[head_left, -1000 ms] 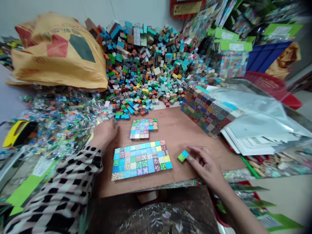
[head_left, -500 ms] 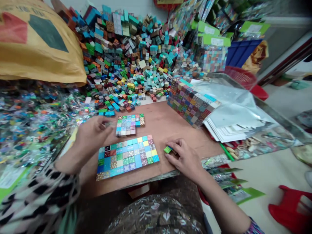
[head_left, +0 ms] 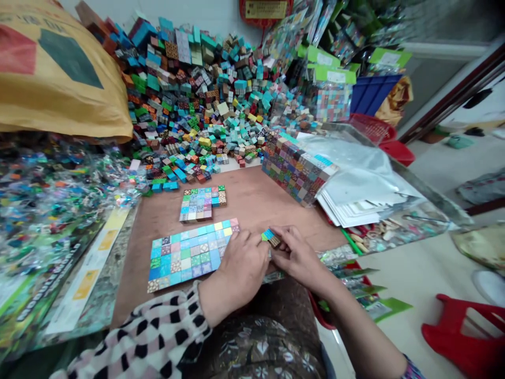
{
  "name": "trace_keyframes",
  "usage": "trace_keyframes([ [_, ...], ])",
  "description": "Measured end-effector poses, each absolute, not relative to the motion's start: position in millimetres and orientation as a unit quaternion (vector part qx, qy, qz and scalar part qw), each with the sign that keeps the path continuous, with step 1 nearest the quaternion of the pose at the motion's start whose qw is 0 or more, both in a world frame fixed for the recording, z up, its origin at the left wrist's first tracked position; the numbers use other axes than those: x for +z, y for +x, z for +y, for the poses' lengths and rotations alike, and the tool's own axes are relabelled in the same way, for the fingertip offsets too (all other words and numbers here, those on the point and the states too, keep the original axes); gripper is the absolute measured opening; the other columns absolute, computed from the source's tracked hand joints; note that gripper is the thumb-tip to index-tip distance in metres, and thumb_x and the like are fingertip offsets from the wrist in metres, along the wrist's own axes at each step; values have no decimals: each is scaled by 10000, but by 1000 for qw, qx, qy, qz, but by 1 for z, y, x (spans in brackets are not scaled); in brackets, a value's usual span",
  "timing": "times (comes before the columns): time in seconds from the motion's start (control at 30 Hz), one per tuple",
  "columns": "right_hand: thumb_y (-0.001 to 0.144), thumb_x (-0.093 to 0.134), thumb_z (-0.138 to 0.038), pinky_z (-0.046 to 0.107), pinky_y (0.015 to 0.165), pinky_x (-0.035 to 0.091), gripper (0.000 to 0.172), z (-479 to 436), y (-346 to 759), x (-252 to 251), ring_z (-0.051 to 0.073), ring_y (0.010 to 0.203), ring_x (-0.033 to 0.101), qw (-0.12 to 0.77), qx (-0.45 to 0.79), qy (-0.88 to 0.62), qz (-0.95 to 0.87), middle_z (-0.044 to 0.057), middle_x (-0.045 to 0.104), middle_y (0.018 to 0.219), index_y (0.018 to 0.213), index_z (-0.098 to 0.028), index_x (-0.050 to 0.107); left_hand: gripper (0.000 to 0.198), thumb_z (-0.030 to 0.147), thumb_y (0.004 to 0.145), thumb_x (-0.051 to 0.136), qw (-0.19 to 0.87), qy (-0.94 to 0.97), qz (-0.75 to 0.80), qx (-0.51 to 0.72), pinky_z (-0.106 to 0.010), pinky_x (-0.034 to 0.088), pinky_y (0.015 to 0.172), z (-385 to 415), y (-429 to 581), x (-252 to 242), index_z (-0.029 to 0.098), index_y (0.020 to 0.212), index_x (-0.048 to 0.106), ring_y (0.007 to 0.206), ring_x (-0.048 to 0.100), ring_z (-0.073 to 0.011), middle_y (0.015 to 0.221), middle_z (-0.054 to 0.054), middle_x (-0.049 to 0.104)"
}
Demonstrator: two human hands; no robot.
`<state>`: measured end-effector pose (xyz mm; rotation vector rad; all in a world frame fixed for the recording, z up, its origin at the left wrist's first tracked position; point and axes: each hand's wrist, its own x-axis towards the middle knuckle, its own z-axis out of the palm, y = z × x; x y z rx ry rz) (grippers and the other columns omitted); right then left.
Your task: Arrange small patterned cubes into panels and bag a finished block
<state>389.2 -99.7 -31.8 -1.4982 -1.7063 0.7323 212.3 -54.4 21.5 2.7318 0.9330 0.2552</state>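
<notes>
Across the right end of a flat rectangle of patterned cubes (head_left: 185, 252) lies my left hand (head_left: 244, 268), hiding that end. Its fingers are curled together; what they grip, if anything, is hidden. Just to the right, my right hand (head_left: 295, 255) pinches a small row of patterned cubes (head_left: 271, 237) with green, blue and brown faces, between thumb and fingers. The two hands nearly touch. Behind the rectangle sits a smaller cluster of cubes (head_left: 197, 202) on the brown board (head_left: 244, 195).
A large cube block (head_left: 292, 168) stands at the back right beside clear plastic bags (head_left: 355, 163). Loose cubes (head_left: 213, 105) are heaped along the wall. Small bagged pieces (head_left: 71, 210) and a yellow sack (head_left: 63, 79) lie left. A red stool (head_left: 457, 331) is on the floor.
My left hand has moved right and nearer, from beside the small cluster to the rectangle's right end. My right hand still holds the cubes, now tilted. The view has shifted slightly.
</notes>
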Motion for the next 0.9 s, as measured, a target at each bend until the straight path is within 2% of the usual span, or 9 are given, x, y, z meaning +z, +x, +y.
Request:
trace_keyframes([
  [0.13, 796, 551, -128, 403, 850, 525, 559, -99, 389, -33, 223, 981, 571, 364, 278, -572, -681, 94, 512, 1125, 1342, -226, 495, 213, 188, 935, 481, 97, 932, 345, 56, -510, 405, 886, -52, 221, 22, 141, 920, 688, 927, 555, -305, 908, -119, 669],
  [0.23, 768, 562, -95, 435, 923, 502, 618, -99, 391, -32, 248, 1084, 549, 348, 283, -566, -692, 98, 507, 1158, 1361, -242, 469, 181, 196, 912, 528, 107, 927, 357, 42, -517, 379, 923, -52, 223, 23, 142, 1003, 675, 954, 551, -311, 943, -112, 688],
  [0.33, 769, 585, -101, 453, 968, 479, 643, -100, 394, -27, 257, 1135, 528, 332, 301, -558, -698, 103, 484, 1206, 1378, -256, 447, 286, 212, 885, 580, 110, 919, 377, 43, -493, 374, 934, -53, 222, 26, 149, 1160, 620, 1003, 538, -310, 1032, -103, 686],
  [0.43, 772, 613, -125, 442, 961, 478, 652, -99, 395, -22, 257, 1137, 515, 315, 318, -559, -698, 99, 466, 1231, 1386, -262, 442, 347, 226, 880, 581, 81, 914, 395, 45, -472, 375, 918, -51, 221, 31, 152, 1218, 599, 1039, 524, -312, 1077, -114, 659],
  [0.57, 806, 651, -211, 415, 903, 491, 609, -93, 394, -15, 233, 1013, 537, 292, 322, -583, -686, 90, 475, 1149, 1383, -226, 456, 282, 259, 877, 585, 60, 912, 405, 7, -473, 380, 850, -44, 223, 35, 156, 1128, 660, 1027, 524, -338, 1019, -123, 648],
  [0.63, 796, 653, -189, 402, 888, 488, 571, -90, 393, -13, 225, 973, 537, 282, 316, -589, -688, 84, 485, 1093, 1343, -191, 493, 232, 260, 889, 564, 54, 913, 404, -2, -473, 375, 836, -41, 224, 34, 161, 1059, 687, 1012, 528, -337, 986, -121, 648],
  [0.8, 796, 630, -123, 389, 900, 471, 414, -87, 393, -10, 227, 995, 527, 280, 304, -576, -706, 71, 509, 1029, 1204, -174, 584, 193, 263, 902, 552, 46, 917, 397, 3, -457, 369, 831, -38, 228, 32, 165, 969, 705, 1003, 527, -318, 962, -123, 645],
  [0.9, 827, 657, -179, 401, 928, 463, 471, -88, 395, -10, 236, 1041, 524, 285, 310, -564, -711, 77, 521, 1071, 1286, -190, 549, 201, 283, 890, 586, 47, 917, 396, 4, -447, 371, 838, -40, 226, 34, 171, 1014, 698, 1009, 521, -311, 986, -121, 647],
])
